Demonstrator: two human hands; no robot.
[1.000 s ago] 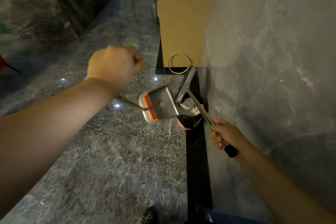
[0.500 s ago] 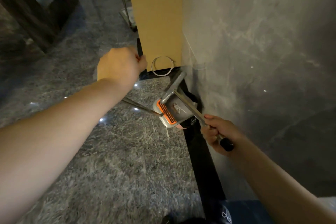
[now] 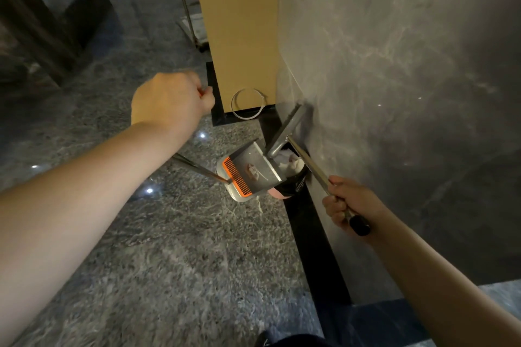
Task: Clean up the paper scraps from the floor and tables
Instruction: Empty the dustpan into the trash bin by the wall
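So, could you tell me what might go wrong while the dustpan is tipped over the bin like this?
1. The dustpan sits tilted over only part of the small bin, so scraps could slide past the rim onto the floor.
2. The broom head hangs close above the bin and might knock it.

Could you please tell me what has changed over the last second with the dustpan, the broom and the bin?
The dustpan has swung in from beside the bin to sit tilted over its near edge, mouth toward the white paper scraps inside. The broom head stays above the bin by the wall. The left hand still grips the dustpan's handle, the right hand the broom handle.
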